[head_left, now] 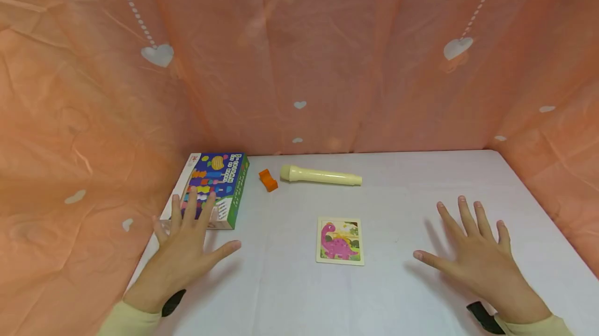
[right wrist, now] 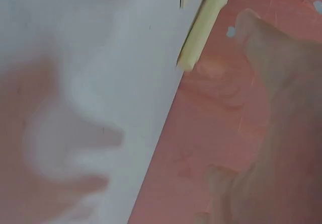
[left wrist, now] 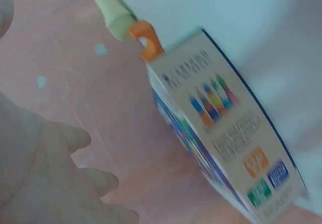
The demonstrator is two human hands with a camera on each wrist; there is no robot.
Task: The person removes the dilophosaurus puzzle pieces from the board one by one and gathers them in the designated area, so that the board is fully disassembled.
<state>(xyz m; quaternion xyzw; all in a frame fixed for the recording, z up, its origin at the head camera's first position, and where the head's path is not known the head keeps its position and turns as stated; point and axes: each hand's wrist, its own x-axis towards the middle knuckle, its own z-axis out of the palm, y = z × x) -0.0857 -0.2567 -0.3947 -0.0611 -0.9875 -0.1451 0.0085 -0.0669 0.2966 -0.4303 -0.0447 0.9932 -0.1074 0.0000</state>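
Note:
My left hand (head_left: 184, 253) hovers with spread fingers at the left of the table, its fingertips overlapping a colourful box (head_left: 236, 190) in the head view. On the right side my right hand (head_left: 484, 263) is held over the table, fingers spread and nothing in it; its shadow falls on the white surface. Between the hands lies a square puzzle (head_left: 340, 241) with a pink dinosaur picture. Behind it rests a pale yellow flashlight-shaped tube (head_left: 325, 176), wide end to the left. A small orange block (head_left: 268, 180) with a curved notch sits between tube and box.
A white cloth covers the table (head_left: 290, 294). Orange curtains (head_left: 299, 55) with pale hearts hang behind it and along both sides. Each wrist wears a dark strap (head_left: 485, 317) below a pale yellow sleeve (head_left: 533, 327).

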